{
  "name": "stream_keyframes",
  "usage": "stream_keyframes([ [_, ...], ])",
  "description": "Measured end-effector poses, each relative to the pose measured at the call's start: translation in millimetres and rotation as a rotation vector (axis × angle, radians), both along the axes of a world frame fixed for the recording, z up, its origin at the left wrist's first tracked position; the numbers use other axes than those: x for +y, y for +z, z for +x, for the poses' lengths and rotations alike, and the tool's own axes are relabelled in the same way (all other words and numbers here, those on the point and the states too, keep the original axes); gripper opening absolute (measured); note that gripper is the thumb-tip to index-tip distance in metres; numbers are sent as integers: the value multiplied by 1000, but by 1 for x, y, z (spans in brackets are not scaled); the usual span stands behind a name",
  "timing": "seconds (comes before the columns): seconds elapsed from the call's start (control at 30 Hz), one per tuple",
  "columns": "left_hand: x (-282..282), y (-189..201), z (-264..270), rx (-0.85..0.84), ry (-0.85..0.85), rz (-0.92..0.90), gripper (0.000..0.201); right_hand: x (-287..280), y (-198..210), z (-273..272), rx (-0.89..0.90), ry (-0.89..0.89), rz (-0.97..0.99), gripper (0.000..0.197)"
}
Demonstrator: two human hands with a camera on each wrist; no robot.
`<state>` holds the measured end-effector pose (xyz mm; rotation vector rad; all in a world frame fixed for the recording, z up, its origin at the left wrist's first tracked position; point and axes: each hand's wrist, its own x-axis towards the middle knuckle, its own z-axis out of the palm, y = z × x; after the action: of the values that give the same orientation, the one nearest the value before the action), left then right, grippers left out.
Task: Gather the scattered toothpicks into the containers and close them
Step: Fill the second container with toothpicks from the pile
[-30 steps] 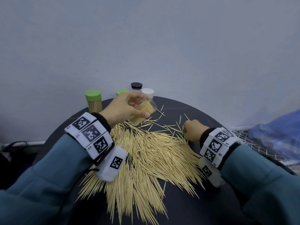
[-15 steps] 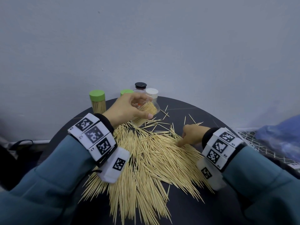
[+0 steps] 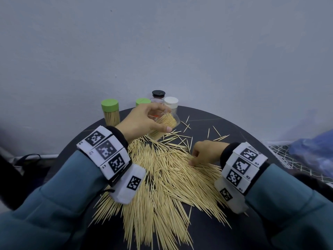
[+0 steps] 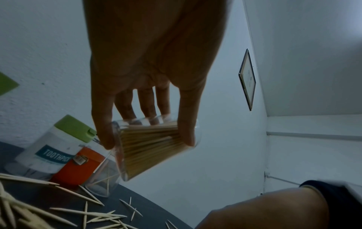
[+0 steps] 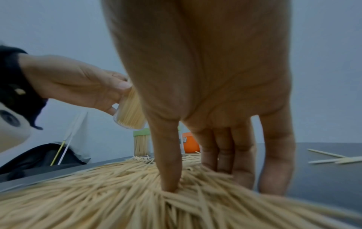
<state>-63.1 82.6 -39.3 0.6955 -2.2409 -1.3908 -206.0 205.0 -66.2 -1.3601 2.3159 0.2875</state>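
Right hand (image 3: 204, 153) down on the toothpick pile (image 3: 162, 181), thumb and fingertips (image 5: 170, 182) dug in and drawing together on a small tuft; whether any is yet pinched, cannot tell. Left hand (image 3: 142, 121) curled round the open clear container (image 4: 156, 148), held tilted above the table (image 3: 234, 127), already well packed with sticks. Advisable: pinch a modest, aligned bundle near its middle, square the ends, feed in parallel to those already inside, keep the mouth tipped toward the incoming hand. Risk judged: crossed sticks jamming at the rim. Green-lidded jar (image 3: 110, 112), further capped jars (image 3: 170, 103) standing at the far edge; stray toothpicks (image 3: 216, 134) beyond the pile.
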Motion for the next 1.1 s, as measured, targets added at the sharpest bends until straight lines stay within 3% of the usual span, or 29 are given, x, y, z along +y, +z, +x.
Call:
stream_keyframes([
  [0.23,0,-1,0,0,-2,2,56,1,2,4,22,67,15,42],
  [0.47,-2,-2,0,3,-2,-8,56,-3,4,-8,-88,73,14,33],
  [0.67,-3,-3,-1,4,-7,-16,56,-9,1,-26,-651,-150,-176,20],
  [0.8,-5,-6,-2,-5,-2,-25,58,-13,-2,-31,-979,-230,-287,26],
  [1.0,-4,-7,-2,-14,-13,-5,70,-21,2,-27,-1304,-282,-545,25],
  [1.1,-5,-10,-3,1,0,-10,60,-26,12,-22,-1394,-273,-686,27],
])
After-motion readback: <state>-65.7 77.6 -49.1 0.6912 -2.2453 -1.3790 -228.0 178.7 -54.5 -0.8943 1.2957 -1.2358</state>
